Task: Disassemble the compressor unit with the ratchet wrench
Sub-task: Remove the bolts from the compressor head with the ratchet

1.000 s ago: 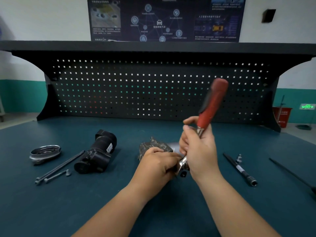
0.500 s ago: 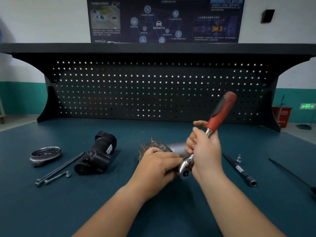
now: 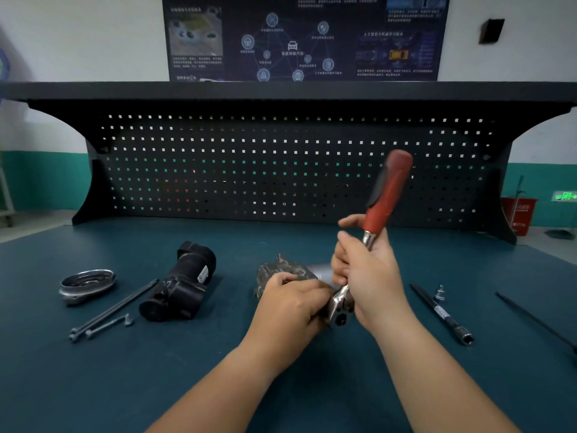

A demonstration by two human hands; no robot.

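While your left hand (image 3: 293,303) curls over the one grey compressor block (image 3: 281,270) at mid-bench (image 3: 93,385), your right hand (image 3: 368,276) grips the single ratchet wrench (image 3: 387,195), red handle raised, head at the block. Left side: one black housing (image 3: 184,282), one metal ring (image 3: 87,284), three bolts (image 3: 115,307). Right side: one extension bar (image 3: 440,312), one socket (image 3: 439,292).

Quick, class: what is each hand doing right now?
Left hand: grips the compressor part.
Right hand: grips the ratchet wrench.

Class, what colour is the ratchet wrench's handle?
Red with a black strip, on the ratchet wrench; head view.
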